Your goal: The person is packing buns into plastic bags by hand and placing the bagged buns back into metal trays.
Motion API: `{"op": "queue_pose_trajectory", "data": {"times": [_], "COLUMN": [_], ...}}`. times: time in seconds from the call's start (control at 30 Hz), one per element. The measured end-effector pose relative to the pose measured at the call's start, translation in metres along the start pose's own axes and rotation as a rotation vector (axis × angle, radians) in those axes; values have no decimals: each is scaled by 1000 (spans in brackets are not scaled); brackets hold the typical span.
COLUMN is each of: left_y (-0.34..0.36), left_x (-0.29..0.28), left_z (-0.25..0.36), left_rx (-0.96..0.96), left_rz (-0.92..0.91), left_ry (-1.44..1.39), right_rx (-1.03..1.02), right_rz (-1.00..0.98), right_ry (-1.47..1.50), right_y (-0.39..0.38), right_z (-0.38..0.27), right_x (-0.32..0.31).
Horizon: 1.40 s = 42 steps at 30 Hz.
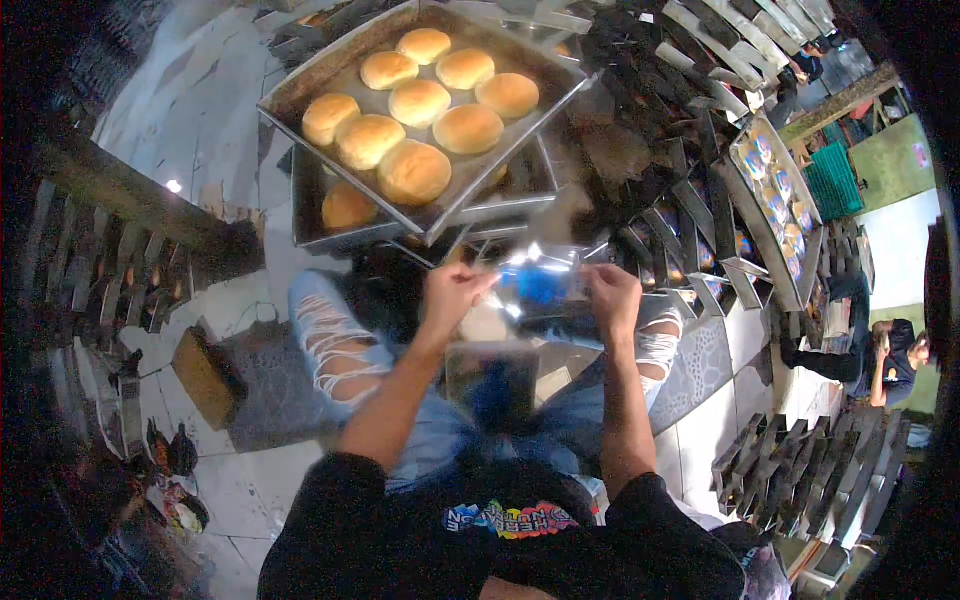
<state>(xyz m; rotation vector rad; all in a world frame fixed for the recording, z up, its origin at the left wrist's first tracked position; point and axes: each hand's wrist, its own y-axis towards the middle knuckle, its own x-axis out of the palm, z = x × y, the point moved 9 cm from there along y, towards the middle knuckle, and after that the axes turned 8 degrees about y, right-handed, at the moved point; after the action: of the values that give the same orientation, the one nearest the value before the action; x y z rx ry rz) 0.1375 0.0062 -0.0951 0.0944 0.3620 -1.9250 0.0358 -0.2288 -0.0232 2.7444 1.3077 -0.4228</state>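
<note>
A clear plastic bag with a blue print (538, 284) is stretched between my two hands above my lap, shiny and partly smeared by motion. My left hand (458, 298) pinches its left edge, fingers closed. At the opposite edge, my right hand (612, 296) grips the plastic in the same way. Something pale and rounded shows blurred just below the bag, and I cannot tell what it is. Beyond my hands, a square metal tray (425, 222) carries several golden buns (415, 172). It rests askew on a second tray (345, 240), where another bun (347, 205) is partly hidden.
To the right stands a tray (800, 290) of bagged buns with colourful prints. Stacked metal trays (800, 470) crowd the right side, and more line the left (130, 245). A wooden block (207, 378) lies left of my knee. Another person (893, 365) is at the far right.
</note>
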Motion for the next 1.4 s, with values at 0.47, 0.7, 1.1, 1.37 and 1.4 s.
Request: {"op": "queue_pose_trajectory", "data": {"times": [0.47,0.7,1.1,1.37,1.4], "left_y": [13,11,20,0,-1], "left_x": [-20,-25,-19,2,3], "left_z": [41,45,21,1,5], "left_rx": [123,209,74,-132,-130], "left_rz": [-279,-219,-199,-382,-391], "left_ry": [90,-4,13,-406,-387], "right_rx": [-632,-405,-317,63,177], "right_rz": [-537,-704,-515,-159,-140], "right_ry": [-396,-672,149,752,917], "right_y": [54,126,45,-10,-21], "right_z": [-173,-85,-178,-46,-14], "right_x": [241,331,156,-72,-76]}}
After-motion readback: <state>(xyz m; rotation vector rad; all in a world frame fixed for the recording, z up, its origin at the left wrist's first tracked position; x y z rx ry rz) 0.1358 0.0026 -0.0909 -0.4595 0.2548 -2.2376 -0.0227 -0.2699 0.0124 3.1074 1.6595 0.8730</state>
